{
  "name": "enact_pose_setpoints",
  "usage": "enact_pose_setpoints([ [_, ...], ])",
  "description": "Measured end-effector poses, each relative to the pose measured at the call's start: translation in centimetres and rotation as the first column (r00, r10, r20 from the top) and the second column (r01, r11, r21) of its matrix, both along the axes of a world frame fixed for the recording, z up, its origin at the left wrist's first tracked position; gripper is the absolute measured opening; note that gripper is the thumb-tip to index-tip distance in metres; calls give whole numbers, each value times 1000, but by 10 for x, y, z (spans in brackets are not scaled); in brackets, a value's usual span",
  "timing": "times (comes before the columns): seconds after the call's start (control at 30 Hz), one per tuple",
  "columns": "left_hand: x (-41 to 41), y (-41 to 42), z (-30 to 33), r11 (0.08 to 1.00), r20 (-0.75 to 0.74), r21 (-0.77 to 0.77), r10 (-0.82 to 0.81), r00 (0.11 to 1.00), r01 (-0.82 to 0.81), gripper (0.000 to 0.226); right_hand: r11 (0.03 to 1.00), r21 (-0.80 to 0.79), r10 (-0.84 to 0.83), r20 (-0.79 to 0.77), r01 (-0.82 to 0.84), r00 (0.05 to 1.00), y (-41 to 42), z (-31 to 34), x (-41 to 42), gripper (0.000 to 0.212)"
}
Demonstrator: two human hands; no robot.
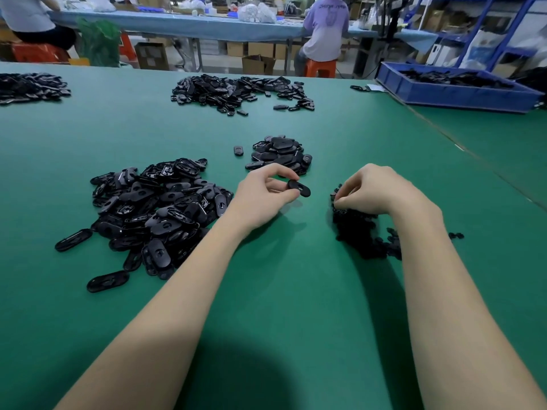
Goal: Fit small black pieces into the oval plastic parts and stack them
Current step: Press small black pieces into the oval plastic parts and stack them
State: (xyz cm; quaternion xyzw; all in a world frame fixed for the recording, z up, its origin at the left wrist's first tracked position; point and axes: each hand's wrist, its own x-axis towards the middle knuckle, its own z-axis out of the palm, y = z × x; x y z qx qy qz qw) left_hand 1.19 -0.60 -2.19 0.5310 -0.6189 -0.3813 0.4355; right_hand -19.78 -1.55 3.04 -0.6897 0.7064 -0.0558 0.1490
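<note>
- One oval plastic part [299, 188] is pinched at its near-left end by the left hand [265, 194], between thumb and fingertips, so that most of the part juts out beyond the grip to the right, raised off the desk [284, 306].
- Its long axis is seen running left to right, tipped slightly downward toward the right, with the free end pointed at the right hand [373, 187].
- The right hand is curled over the top of a heap of small black pieces [359, 232], fingertips drawn together at the heap's upper-left edge; whether a piece is actually pinched there cannot be told.
- Three hoards of task items are counted close to the hands: a large loose pile of oval parts [154, 211] to the left, a smaller stacked pile [279, 153] just beyond the left hand, and the heap of small pieces beneath the right hand.
- One lone oval [238, 150] is seen just left of the stacked pile.
- Two further piles are laid along the far side of the desk, one at centre [239, 91] and one at the left edge [29, 87].
- One blue bin [444, 91] of black parts is set at the far right.
</note>
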Motion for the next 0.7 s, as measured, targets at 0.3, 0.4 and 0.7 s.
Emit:
enact_pose_setpoints([
  [0.3, 2, 3, 1, 1000, -43, 0, -4, 999, 4, 18, 990, -78, -128, -107, 120, 986, 1, -5, 9, 39],
  [0.4, 3, 4, 1, 1000, -47, 3, -6, 999, 6, 17, 981, -101, -175, -111, 164, 978, -2, -9, 14, 50],
  [0.7, 2, 5, 1, 999, -89, 12, 33, 996, -32, 19, 989, -88, -87, 332, 122, 939, 1, -5, 19, 6],
])
